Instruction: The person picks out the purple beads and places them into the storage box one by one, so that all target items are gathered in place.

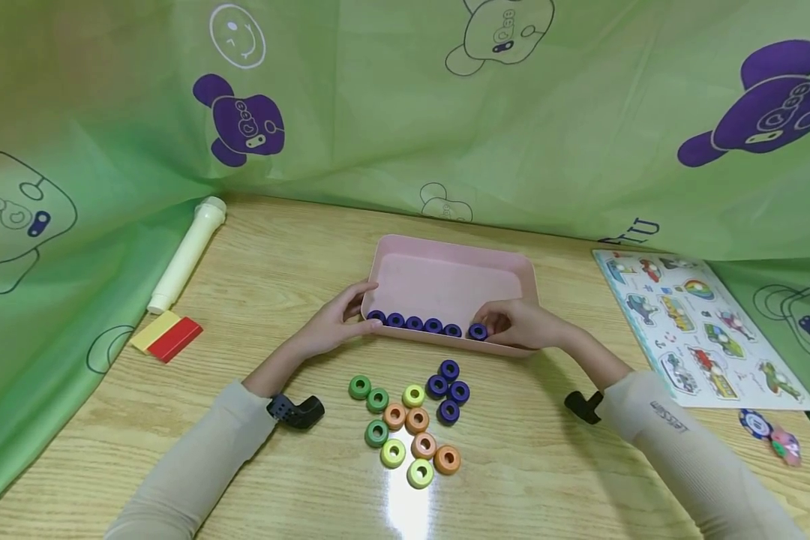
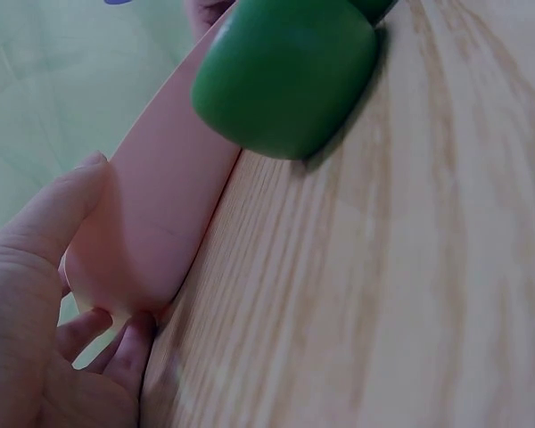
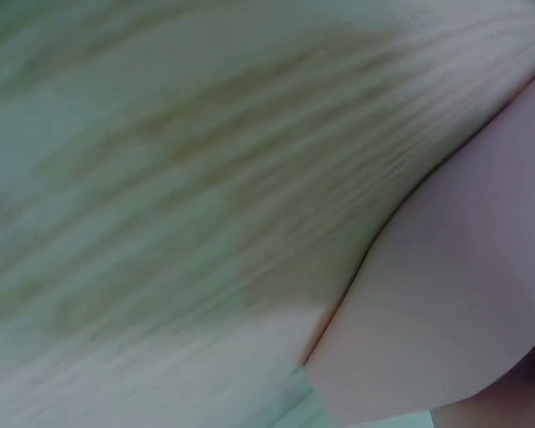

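A shallow pink tray [image 1: 452,277] lies on the wooden table, with a row of purple ring-shaped beads [image 1: 415,323] along its near wall. My left hand [image 1: 332,324] grips the tray's near left corner. In the left wrist view, the thumb lies on the tray wall [image 2: 156,205] and the fingers curl at its corner. Over the near right part of the tray, my right hand [image 1: 523,324] pinches a purple bead [image 1: 478,331] between thumb and fingers. A gap separates this bead from the row. The right wrist view shows the tray's outer wall [image 3: 455,267] and little of the hand.
In front of the tray lie several loose beads: purple [image 1: 448,411], green [image 1: 376,433], orange [image 1: 424,445] and yellow [image 1: 420,473]. A white cylinder [image 1: 187,255] and a yellow-and-red piece [image 1: 167,337] lie left. On the right are a picture board [image 1: 705,330] and small trinkets [image 1: 756,424]. Green cloth [image 1: 351,112] hangs behind.
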`<state>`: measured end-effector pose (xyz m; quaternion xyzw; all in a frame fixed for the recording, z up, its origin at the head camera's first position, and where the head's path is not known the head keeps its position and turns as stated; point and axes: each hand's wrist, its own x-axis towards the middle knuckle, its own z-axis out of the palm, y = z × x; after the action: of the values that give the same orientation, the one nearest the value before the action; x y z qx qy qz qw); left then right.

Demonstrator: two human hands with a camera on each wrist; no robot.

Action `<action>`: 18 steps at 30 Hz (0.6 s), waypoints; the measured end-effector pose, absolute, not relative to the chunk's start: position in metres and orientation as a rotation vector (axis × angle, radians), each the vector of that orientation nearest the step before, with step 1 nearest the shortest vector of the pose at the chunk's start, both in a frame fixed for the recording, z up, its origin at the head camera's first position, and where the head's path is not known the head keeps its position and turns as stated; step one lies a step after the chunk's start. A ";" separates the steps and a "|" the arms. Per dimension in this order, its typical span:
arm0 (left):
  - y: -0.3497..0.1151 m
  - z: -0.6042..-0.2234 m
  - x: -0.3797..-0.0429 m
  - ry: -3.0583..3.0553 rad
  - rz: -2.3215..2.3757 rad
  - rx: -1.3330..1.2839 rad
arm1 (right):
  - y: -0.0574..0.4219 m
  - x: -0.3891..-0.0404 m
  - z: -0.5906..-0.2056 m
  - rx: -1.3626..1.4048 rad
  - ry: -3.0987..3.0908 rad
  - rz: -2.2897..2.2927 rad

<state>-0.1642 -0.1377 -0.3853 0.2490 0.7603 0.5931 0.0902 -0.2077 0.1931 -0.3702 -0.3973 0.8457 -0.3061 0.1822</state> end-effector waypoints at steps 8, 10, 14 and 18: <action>-0.136 -0.385 -0.164 2.244 1.772 0.734 | 0.187 -0.208 -0.373 -1.129 2.379 -0.845; -0.137 -0.385 -0.164 2.245 1.772 0.731 | 0.186 -0.207 -0.372 -1.121 2.388 -0.840; -0.137 -0.385 -0.164 2.245 1.776 0.732 | 0.185 -0.207 -0.371 -1.116 2.404 -0.822; -0.137 -0.385 -0.164 2.242 1.779 0.736 | 0.187 -0.207 -0.370 -1.113 2.377 -0.853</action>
<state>-0.1642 -0.1373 -0.3850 0.2480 0.7554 0.5994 0.0929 -0.2072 0.1866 -0.3704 -0.3960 0.8456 -0.3034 0.1899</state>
